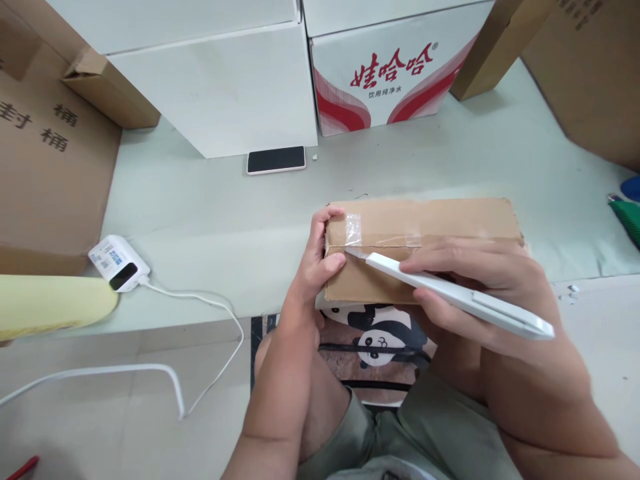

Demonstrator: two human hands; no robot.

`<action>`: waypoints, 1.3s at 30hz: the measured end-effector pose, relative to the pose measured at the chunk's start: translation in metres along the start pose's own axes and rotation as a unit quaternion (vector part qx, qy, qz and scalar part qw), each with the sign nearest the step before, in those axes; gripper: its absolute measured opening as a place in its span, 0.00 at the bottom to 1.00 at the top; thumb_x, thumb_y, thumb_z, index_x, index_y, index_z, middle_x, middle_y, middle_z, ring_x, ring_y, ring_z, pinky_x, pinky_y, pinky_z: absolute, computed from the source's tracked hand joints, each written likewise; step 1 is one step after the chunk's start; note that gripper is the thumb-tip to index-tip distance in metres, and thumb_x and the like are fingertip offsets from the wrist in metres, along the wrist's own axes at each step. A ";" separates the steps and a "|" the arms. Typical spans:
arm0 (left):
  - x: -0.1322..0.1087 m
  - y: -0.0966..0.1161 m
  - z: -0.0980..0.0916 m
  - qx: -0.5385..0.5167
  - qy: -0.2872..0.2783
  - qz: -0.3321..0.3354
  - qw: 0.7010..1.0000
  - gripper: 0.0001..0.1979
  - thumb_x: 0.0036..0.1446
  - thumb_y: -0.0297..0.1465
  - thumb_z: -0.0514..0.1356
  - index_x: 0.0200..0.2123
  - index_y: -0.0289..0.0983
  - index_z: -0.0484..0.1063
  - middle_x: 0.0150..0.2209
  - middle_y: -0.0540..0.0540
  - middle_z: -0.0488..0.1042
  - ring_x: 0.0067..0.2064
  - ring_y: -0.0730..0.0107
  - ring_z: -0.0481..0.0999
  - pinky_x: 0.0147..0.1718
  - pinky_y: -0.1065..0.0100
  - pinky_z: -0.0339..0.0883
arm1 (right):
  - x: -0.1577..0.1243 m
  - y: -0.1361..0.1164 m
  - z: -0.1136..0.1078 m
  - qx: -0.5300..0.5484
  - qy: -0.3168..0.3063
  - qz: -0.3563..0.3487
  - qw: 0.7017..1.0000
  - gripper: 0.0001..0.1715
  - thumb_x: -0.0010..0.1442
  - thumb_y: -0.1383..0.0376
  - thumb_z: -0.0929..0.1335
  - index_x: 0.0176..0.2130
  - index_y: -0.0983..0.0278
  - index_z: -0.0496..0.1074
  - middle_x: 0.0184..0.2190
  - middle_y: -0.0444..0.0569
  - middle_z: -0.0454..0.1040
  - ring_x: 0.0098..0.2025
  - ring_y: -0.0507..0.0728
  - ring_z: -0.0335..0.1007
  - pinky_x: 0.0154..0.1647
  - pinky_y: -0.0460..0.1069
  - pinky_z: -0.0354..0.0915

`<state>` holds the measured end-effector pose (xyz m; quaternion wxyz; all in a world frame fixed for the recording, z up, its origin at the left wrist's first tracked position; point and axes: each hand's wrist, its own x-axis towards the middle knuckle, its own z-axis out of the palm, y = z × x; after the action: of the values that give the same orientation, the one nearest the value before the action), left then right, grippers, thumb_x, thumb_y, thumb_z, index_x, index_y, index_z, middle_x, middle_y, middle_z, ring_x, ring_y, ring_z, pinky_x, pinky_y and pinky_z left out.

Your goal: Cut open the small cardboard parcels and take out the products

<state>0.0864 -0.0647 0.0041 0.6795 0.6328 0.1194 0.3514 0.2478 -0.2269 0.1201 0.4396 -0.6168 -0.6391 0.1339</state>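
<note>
A small brown cardboard box [425, 223], sealed with clear tape, lies on the pale floor mat in front of me. My left hand [317, 257] grips its left end, thumb on the front face and fingers curled over the top edge. My right hand [480, 293] is closed round a white utility knife [450, 293]. The knife's blade tip rests at the taped seam near the box's left end, close to my left thumb.
A black phone [276, 160] lies behind the box. White cartons [230, 87] and a red-printed carton [395, 73] stand at the back. Brown cartons [45, 153] flank the left and right. A white power bank [119, 263] with a cable sits at left. A panda-print item [380, 333] lies under the box.
</note>
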 end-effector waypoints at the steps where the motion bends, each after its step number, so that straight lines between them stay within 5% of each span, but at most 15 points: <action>1: 0.000 0.000 0.000 -0.001 0.001 0.000 1.000 0.33 0.56 0.52 0.67 0.61 0.53 0.64 0.59 0.47 0.66 0.54 0.54 0.71 0.53 0.55 0.71 | 0.000 -0.001 0.000 0.000 -0.001 0.005 1.000 0.04 0.64 0.65 0.74 0.41 0.58 0.80 0.34 0.46 0.84 0.31 0.55 0.80 0.26 0.48 0.68; 8: 0.004 -0.004 -0.004 0.018 0.019 0.007 1.000 0.34 0.53 0.54 0.69 0.60 0.51 0.67 0.58 0.45 0.68 0.53 0.54 0.72 0.52 0.55 0.72 | -0.002 -0.002 0.002 0.031 0.004 0.023 0.999 0.06 0.64 0.66 0.74 0.42 0.57 0.80 0.38 0.45 0.85 0.35 0.55 0.81 0.34 0.50 0.73; 17: 0.003 -0.006 -0.007 0.004 0.005 0.001 1.000 0.34 0.54 0.52 0.69 0.61 0.53 0.66 0.59 0.46 0.67 0.55 0.54 0.71 0.53 0.55 0.71 | -0.003 -0.003 0.000 0.057 0.024 0.060 0.996 0.02 0.63 0.66 0.73 0.38 0.59 0.79 0.36 0.45 0.83 0.33 0.55 0.79 0.29 0.49 0.66; 39: 0.000 -0.002 -0.007 0.000 0.011 -0.013 1.000 0.35 0.53 0.52 0.70 0.61 0.53 0.66 0.61 0.45 0.67 0.56 0.53 0.72 0.52 0.56 0.72 | -0.012 -0.001 -0.001 0.109 0.078 0.082 0.988 0.05 0.61 0.67 0.73 0.34 0.57 0.74 0.35 0.45 0.79 0.35 0.55 0.76 0.31 0.50 0.68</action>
<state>0.0830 -0.0590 0.0011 0.6830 0.6272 0.1347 0.3493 0.2463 -0.2386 0.1161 0.5401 -0.6243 -0.5317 0.1894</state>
